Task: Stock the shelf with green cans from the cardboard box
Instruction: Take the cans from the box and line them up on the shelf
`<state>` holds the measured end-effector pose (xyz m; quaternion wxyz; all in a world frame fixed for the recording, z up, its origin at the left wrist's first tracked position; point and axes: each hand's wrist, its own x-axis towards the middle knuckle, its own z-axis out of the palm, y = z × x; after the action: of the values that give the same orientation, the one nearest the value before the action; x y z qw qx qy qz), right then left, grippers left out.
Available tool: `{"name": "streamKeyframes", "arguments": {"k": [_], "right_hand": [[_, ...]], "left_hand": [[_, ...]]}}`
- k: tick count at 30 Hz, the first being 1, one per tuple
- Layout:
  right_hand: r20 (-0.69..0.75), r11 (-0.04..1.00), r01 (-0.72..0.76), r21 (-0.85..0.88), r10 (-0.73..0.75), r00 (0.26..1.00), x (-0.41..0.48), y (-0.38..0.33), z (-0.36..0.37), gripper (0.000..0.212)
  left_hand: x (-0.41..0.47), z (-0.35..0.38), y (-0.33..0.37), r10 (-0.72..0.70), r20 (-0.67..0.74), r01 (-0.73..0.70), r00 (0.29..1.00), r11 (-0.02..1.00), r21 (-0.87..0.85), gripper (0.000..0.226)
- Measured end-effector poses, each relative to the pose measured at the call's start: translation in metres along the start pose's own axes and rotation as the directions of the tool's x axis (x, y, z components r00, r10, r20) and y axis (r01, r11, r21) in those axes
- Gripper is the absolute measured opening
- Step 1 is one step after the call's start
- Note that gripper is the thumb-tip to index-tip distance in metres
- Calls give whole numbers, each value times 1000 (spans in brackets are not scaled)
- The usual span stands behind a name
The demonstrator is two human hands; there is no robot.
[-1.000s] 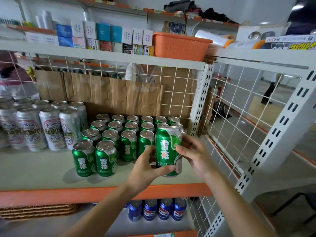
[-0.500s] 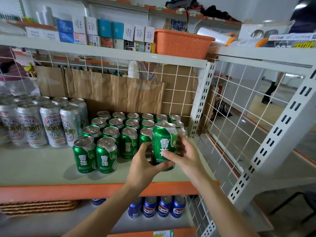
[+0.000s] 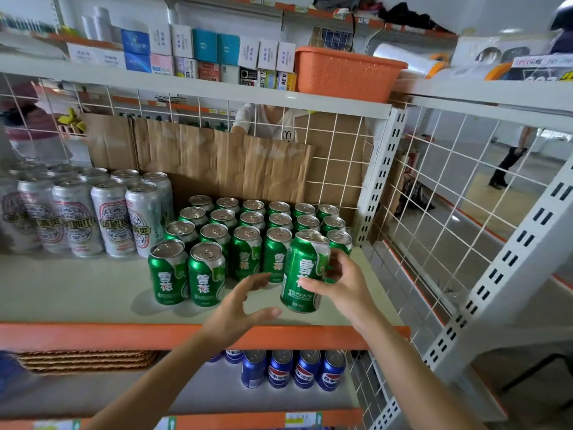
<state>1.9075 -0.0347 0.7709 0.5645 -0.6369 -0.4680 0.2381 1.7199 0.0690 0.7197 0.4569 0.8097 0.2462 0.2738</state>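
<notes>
The shelf fills the middle of the frame as a pale deck with an orange front edge. On it, centre and right of centre, stand the green cans already stocked, upright in tight rows that run back to the brown card at the rear. Taller silver cans stand beside them at middle left.

At the front right of that block, near the shelf's edge, is one more green can, leaning slightly to the right. Its base is at the deck, but I cannot tell whether it is fully set down. The right hand grips it, with the thumb across the label and the fingers wrapped round its right side. The left hand hangs just left of the can with fingers spread and loosely curved, holding nothing.

The step in hand looks like placing this can in the front row. The next move likely calls for standing it straight, snug against the can behind, then letting go. A gap lies in the row between it and the front pair. The cardboard box is out of view.
</notes>
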Motion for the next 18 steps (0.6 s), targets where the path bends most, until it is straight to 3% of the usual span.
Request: {"name": "streamKeyframes", "arguments": {"k": [2,5,11,18], "right_hand": [[11,999,-12,-35,12,1000,2,7,2,58],[26,997,-12,-77,14,1000,5,20,11,57],[77,993,-13,-120,22,997,14,42,45,69],[97,986,5,-168,11,995,26,53,75,79]], "left_hand": [[-9,-12,-16,-15,15,15,1000,999,43,80],[-24,-23,-37,43,105,-69,993,965,252,68],[-38,-29,-69,84,189,-186,978,761,621,87],[-50,-42,-83,82,204,-204,976,689,696,64]]}}
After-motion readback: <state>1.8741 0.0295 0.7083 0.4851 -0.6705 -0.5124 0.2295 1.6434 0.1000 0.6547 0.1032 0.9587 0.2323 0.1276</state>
